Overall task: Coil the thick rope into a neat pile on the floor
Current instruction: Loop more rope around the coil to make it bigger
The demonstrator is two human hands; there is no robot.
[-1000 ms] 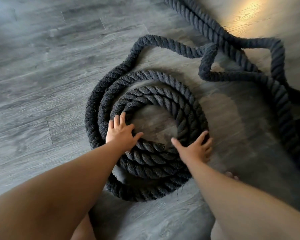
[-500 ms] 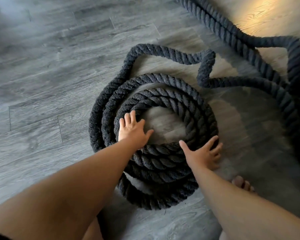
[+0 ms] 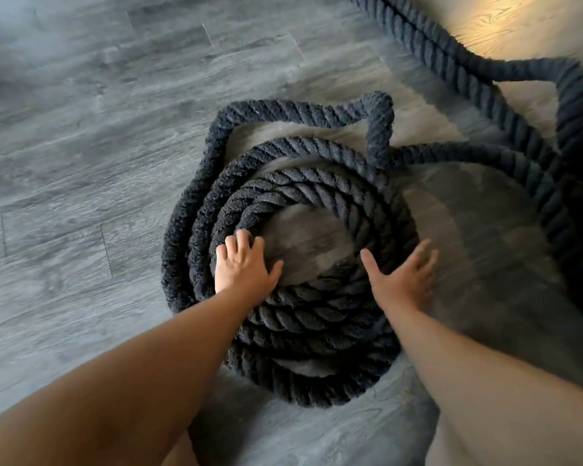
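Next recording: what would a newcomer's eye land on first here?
A thick dark twisted rope coil fills the middle of the grey wood-plank floor, its uncoiled length trailing to the upper right. The left hand and right hand rest flat on the coil's near turns.

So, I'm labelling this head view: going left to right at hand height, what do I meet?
Grey plank floor → coiled rope's left turns → left hand → coil's hollow centre → right hand → loose rope trailing off right.
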